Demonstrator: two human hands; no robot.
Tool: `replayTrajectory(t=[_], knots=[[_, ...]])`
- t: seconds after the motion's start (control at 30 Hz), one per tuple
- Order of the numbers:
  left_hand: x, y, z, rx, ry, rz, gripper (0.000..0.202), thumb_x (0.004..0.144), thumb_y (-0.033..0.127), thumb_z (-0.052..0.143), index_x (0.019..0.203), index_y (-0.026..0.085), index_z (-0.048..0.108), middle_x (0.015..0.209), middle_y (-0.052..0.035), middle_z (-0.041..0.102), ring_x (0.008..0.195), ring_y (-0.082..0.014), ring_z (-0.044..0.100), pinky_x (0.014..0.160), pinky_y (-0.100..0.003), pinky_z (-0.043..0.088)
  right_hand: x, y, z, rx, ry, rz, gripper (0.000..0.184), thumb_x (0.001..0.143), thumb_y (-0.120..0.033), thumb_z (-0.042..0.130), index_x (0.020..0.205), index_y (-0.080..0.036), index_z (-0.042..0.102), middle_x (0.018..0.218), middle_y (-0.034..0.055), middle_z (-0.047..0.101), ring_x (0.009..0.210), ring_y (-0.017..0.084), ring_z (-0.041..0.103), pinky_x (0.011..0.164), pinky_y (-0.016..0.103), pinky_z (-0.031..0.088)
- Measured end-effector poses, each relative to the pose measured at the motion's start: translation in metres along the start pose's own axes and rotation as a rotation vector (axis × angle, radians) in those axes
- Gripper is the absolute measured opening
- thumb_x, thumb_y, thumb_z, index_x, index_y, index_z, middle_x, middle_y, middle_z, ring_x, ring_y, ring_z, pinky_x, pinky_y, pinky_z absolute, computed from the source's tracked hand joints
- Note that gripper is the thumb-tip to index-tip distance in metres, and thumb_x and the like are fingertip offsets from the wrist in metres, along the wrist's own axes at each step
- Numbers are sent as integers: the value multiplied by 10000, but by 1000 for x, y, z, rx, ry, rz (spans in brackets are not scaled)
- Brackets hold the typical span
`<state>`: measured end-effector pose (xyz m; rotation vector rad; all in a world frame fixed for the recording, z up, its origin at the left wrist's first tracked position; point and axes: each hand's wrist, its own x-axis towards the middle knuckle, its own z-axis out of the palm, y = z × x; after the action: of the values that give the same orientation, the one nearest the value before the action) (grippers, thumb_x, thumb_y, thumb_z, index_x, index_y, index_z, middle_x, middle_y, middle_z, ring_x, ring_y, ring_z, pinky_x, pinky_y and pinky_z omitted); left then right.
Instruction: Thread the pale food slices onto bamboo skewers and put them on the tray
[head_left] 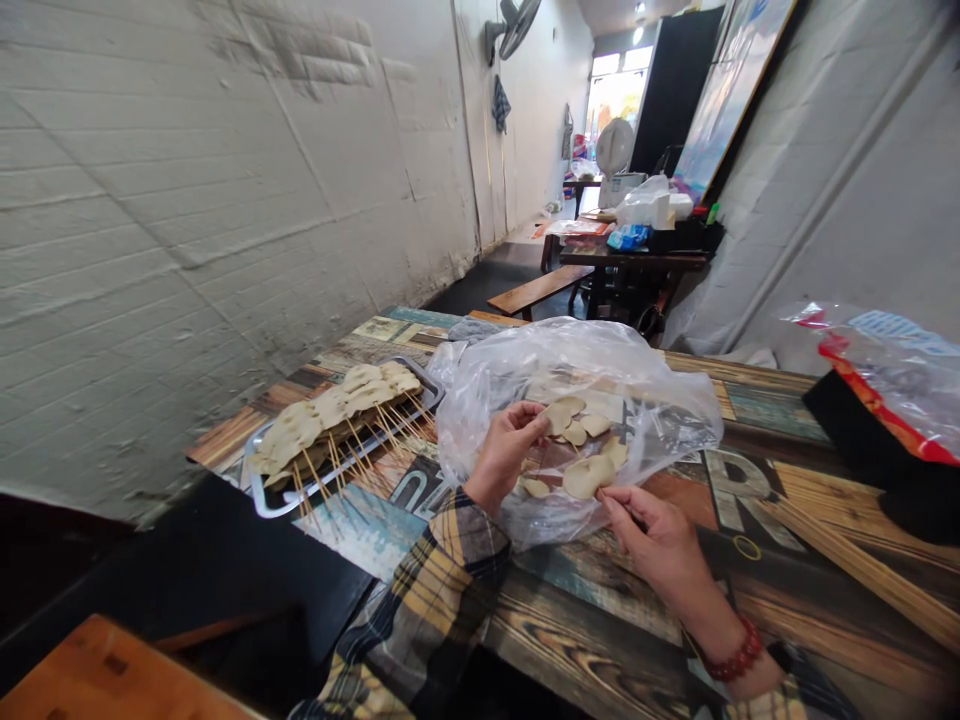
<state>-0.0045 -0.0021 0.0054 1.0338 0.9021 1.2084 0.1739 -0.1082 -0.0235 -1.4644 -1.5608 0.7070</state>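
- Head view: loose beige slices point(598, 424) lie in a crumpled, see-through plastic bag point(480, 400) near the middle of the tabletop point(585, 650); they are thin, matt, roundish to oval, some overlapping.
- The left hand point(510, 450) pinches an upper slice point(562, 412) between thumb and fingers, raised over the bag's contents; it is pale, smooth-faced and curved at the rim.
- The right hand's point(649, 530) thumb and finger meet at the near edge of the large slice point(587, 477), which is broad, oval and yellowish beige; I cannot tell what, if anything, they grip.
- By the tabletop's left edge, a metal tray point(274, 511) carries piled skewered slices point(330, 420), flat, beige and wavy-edged, their thin wooden sticks jutting over the near rim.
- Towards the tabletop's right edge lies a bundle of pale sticks point(870, 565), with a yellow ring point(747, 538) just beside its left end.
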Motion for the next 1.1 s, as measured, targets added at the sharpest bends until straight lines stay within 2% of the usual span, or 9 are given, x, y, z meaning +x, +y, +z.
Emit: replayTrajectory(t=[0.13,0.4,0.63,0.9,1.1], knots=[[0,1,1,9,5,35,286,592,263,798,796,126,652,774,-21,636,628,-88,540,565,-202,431,0,1,0,17,-2,-4,397,867,-496,516,843,-161,727,490,4,607,420,141,532,420,231,388],[-1,3,3,60,62,81,211,612,234,755,761,133,644,721,-4,622,619,-87,532,567,-198,410,-3,2,1,17,-30,20,383,884,-470,496,860,-165,726,502,-6,597,421,138,538,440,229,409],[1,-3,1,182,32,145,184,629,251,748,746,139,659,712,-5,629,643,-107,548,608,-213,413,0,1,2,12,5,11,397,856,-503,523,817,-170,737,462,5,596,410,147,536,405,227,391],[6,-15,-2,331,26,257,75,684,218,697,729,160,679,718,-15,645,662,-128,574,613,-221,424,0,4,3,-39,-6,3,389,879,-477,495,834,-176,737,480,-1,612,424,151,553,440,235,407],[4,-15,-1,370,-1,261,77,703,227,683,741,160,675,726,-19,640,660,-131,569,604,-220,415,1,3,3,-79,-3,-15,375,884,-448,483,848,-172,735,508,8,630,424,154,547,462,246,403]])
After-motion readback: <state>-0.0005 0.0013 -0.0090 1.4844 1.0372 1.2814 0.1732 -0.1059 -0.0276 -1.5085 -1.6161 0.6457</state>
